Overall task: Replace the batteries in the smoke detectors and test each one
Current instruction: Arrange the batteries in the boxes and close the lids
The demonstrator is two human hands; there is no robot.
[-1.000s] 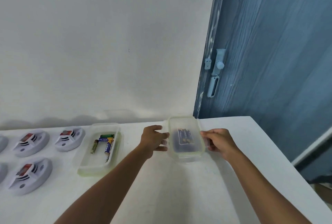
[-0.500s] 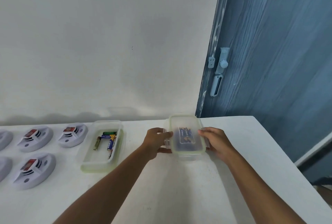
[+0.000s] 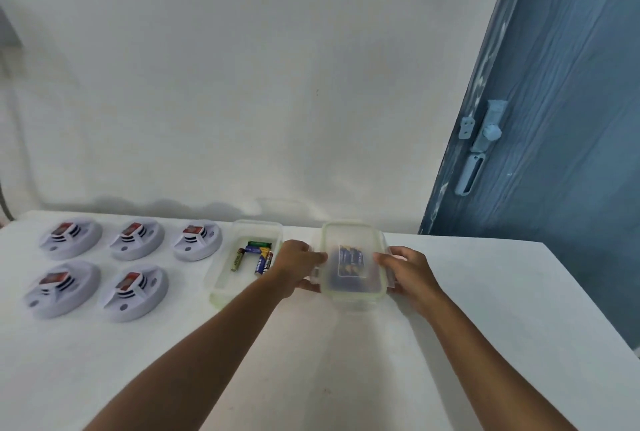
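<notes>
A clear lidded plastic box (image 3: pixel 351 240) with a blue pack of batteries (image 3: pixel 351 260) inside sits on the white table (image 3: pixel 485 309). My left hand (image 3: pixel 298 264) grips its left side clip and my right hand (image 3: pixel 407 269) grips its right side clip. Left of it stands an open clear tray (image 3: pixel 221 287) holding several loose batteries (image 3: pixel 258 254). Several white round smoke detectors lie in two rows at the far left, the nearest to the tray at the back (image 3: pixel 197 240) and another in front (image 3: pixel 133 295).
A white wall runs behind the table. A blue door (image 3: pixel 561 119) with a pale latch (image 3: pixel 485 140) stands at the right, beyond the table's right edge. Bare tabletop lies in front of both boxes.
The view has swung left, so more smoke detectors show. Both hands stay on the sides of the lidded box, which has hardly moved on the table.
</notes>
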